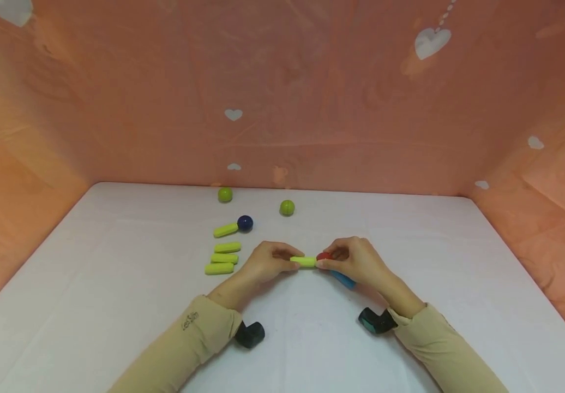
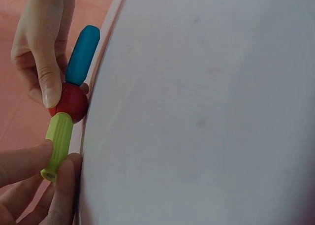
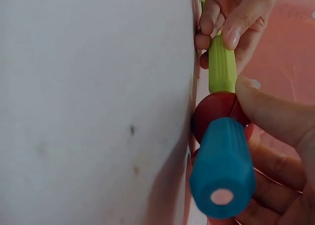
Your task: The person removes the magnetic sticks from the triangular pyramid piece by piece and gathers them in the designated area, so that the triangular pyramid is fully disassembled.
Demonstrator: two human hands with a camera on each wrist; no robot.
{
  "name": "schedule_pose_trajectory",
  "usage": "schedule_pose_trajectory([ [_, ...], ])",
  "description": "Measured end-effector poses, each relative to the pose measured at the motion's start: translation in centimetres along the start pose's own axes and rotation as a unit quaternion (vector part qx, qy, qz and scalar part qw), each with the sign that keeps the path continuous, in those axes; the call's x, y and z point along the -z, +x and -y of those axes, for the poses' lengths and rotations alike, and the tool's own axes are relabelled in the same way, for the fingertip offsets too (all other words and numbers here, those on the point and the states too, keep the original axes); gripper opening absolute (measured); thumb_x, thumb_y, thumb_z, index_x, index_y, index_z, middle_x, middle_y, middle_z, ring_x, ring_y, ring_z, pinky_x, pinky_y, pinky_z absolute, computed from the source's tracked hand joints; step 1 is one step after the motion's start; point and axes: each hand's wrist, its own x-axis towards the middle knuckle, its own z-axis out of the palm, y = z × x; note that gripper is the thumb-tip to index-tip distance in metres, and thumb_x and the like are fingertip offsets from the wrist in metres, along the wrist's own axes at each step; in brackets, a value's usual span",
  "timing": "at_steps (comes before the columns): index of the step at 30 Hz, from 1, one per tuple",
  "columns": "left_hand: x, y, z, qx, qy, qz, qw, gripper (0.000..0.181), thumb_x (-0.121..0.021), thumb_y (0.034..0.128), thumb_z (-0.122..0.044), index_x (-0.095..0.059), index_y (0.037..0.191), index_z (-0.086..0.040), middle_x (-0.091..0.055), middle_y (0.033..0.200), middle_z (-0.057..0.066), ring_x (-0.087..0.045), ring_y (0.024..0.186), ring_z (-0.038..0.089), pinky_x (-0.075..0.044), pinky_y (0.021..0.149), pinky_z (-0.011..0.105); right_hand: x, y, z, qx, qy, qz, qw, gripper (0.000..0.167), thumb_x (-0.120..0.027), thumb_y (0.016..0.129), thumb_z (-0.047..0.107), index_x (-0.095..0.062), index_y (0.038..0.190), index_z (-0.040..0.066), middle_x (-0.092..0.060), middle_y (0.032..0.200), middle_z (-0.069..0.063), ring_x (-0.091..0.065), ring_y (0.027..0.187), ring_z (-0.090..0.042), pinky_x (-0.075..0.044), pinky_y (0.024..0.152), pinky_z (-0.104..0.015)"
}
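Note:
My left hand (image 1: pixel 269 263) pinches the outer end of a yellow-green ridged stick (image 2: pixel 60 139) between thumb and fingers. The stick's other end meets a red ball (image 2: pixel 74 103); how deep it sits in the ball cannot be seen. Thumb and fingers of my right hand (image 1: pixel 356 261) grip that ball. Out of the ball's other side sticks a blue rod (image 3: pixel 224 168), with a pale round hole in its free end. In the head view, the right hand covers most of the red ball and part of the blue rod.
Left of the hands lie several loose yellow-green sticks (image 1: pixel 224 258). Behind them another yellow-green stick (image 1: pixel 226 230) touches a dark blue ball (image 1: pixel 245 223). Two green balls (image 1: pixel 287 207) are near the back edge of the white table (image 1: pixel 140 262). Pinkish-orange cloth (image 1: pixel 282 82) stands around.

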Motion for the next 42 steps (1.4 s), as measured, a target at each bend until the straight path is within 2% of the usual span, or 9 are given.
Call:
schedule_pose_trajectory([
  [4, 0.2, -0.2, 0.0, 0.01, 0.002, 0.004, 0.9999, 0.019, -0.073, 0.0835, -0.01, -0.074, 0.102, -0.013, -0.067, 0.101, 0.003, -0.055, 0.096, 0.018, -0.046, 0.088, 0.036, 0.0, 0.2, 0.0, 0.008, 0.002, 0.002, 1.0, 0.023, -0.079, 0.079, 0.027, -0.074, 0.09, 0.007, -0.071, 0.081, 0.0, -0.063, 0.072, -0.008, -0.052, 0.067, -0.026],
  [9, 1.3, -1.0, 0.4, 0.029, 0.008, -0.016, 0.9994, 0.018, -0.072, 0.0837, -0.01, -0.075, 0.101, -0.015, -0.067, 0.107, 0.002, -0.056, 0.1, 0.018, -0.046, 0.09, 0.036, 0.0, 0.2, -0.1, 0.005, 0.005, 0.008, 0.9999, 0.026, -0.078, 0.079, 0.029, -0.074, 0.091, 0.007, -0.071, 0.082, -0.001, -0.063, 0.073, -0.01, -0.053, 0.067, -0.026],
  [15, 4.6, -2.6, 0.5, 0.026, -0.029, 0.007, 0.9992, 0.023, -0.07, 0.0845, -0.012, -0.073, 0.107, -0.016, -0.066, 0.112, 0.002, -0.055, 0.101, 0.017, -0.044, 0.084, 0.029, 0.3, 0.2, -0.3, -0.008, 0.001, 0.01, 0.9999, 0.026, -0.079, 0.079, 0.029, -0.073, 0.092, 0.007, -0.07, 0.081, -0.001, -0.062, 0.073, -0.01, -0.051, 0.067, -0.026],
  [21, 8.2, -3.2, 0.8, -0.012, 0.0, 0.002, 0.9999, 0.032, -0.073, 0.0828, -0.02, -0.071, 0.114, -0.015, -0.06, 0.122, 0.007, -0.056, 0.084, 0.014, -0.045, 0.068, 0.023, 0.3, 0.3, -0.6, 0.006, 0.001, 0.014, 0.9999, 0.026, -0.079, 0.079, 0.027, -0.073, 0.093, 0.006, -0.07, 0.08, -0.001, -0.06, 0.071, -0.009, -0.05, 0.065, -0.024],
  [23, 9.1, -3.5, 1.1, -0.014, 0.002, 0.001, 0.9999, 0.033, -0.073, 0.0831, -0.019, -0.07, 0.116, -0.014, -0.057, 0.125, 0.009, -0.058, 0.085, 0.015, -0.048, 0.069, 0.024, 0.3, 0.4, -0.7, 0.005, 0.003, 0.017, 0.9998, 0.025, -0.079, 0.078, 0.026, -0.073, 0.093, 0.006, -0.07, 0.08, 0.0, -0.06, 0.071, -0.009, -0.05, 0.065, -0.024],
  [26, 10.1, -4.1, 1.9, -0.021, 0.018, 0.004, 0.9996, 0.034, -0.072, 0.0834, -0.016, -0.069, 0.116, -0.011, -0.062, 0.123, 0.008, -0.057, 0.097, 0.016, -0.045, 0.082, 0.026, 0.3, 0.5, -0.8, 0.004, 0.007, 0.022, 0.9997, 0.025, -0.08, 0.078, 0.026, -0.073, 0.092, 0.007, -0.069, 0.08, 0.0, -0.06, 0.071, -0.009, -0.05, 0.065, -0.023],
  [30, 11.1, -5.0, 3.0, -0.029, 0.045, 0.004, 0.9985, 0.035, -0.073, 0.0822, -0.017, -0.069, 0.116, -0.008, -0.07, 0.112, 0.007, -0.056, 0.1, 0.015, -0.04, 0.086, 0.028, 0.4, 0.5, -0.7, 0.004, 0.007, 0.025, 0.9997, 0.024, -0.079, 0.078, 0.026, -0.073, 0.092, 0.007, -0.069, 0.08, 0.0, -0.06, 0.071, -0.009, -0.05, 0.065, -0.023],
  [37, 12.5, -5.9, 4.5, -0.011, 0.06, 0.008, 0.9981, 0.034, -0.074, 0.0829, -0.021, -0.07, 0.114, -0.007, -0.066, 0.117, 0.01, -0.056, 0.099, 0.017, -0.044, 0.081, 0.028, 0.5, 0.5, -0.7, 0.001, 0.005, 0.027, 0.9996, 0.024, -0.079, 0.078, 0.026, -0.073, 0.091, 0.007, -0.069, 0.08, 0.0, -0.06, 0.071, -0.009, -0.05, 0.065, -0.023],
  [42, 12.5, -6.3, 5.3, 0.003, 0.072, 0.022, 0.9972, 0.033, -0.075, 0.0817, -0.021, -0.071, 0.112, -0.008, -0.066, 0.12, 0.011, -0.055, 0.111, 0.023, -0.045, 0.089, 0.035, 0.5, 0.4, -0.7, 0.0, 0.009, 0.032, 0.9995, 0.024, -0.079, 0.078, 0.026, -0.073, 0.091, 0.007, -0.069, 0.079, 0.0, -0.06, 0.071, -0.009, -0.05, 0.064, -0.023],
])
